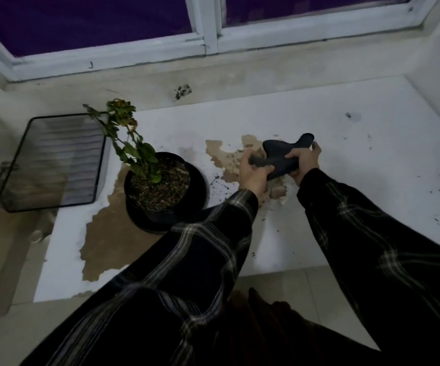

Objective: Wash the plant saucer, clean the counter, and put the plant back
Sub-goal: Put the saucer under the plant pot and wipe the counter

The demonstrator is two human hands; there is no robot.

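Sleeves: I see my two forearms in dark plaid sleeves [213,249] reaching forward over the counter edge.
Left hand: my left hand [254,171] is curled round one bunched end of a dark cloth [282,157], fingers wrapped tight.
Right hand: my right hand [306,161] grasps the other end of the same cloth, so it is stretched and twisted between both fists just above the counter.
Cloth: it looks soft, limp and probably damp; I judge it light and easy to wad, best held by a gathered handful rather than a corner so it does not flop.
Counter: the white counter [345,207] has worn brown patches and scattered dark crumbs of soil near my hands.
Pot: the plant [126,138] stands in a black pot [158,191] to the left of my hands, sitting in a black saucer [200,186].
Handling the pot: I judge it fairly heavy with soil and top-light; I would take it by the rim or both sides of the pot, never by the thin, droopy stems.
Saucer: stiff plastic by the look, light, likely slick when wet.
Window: a white window frame [211,35] runs along the far wall.
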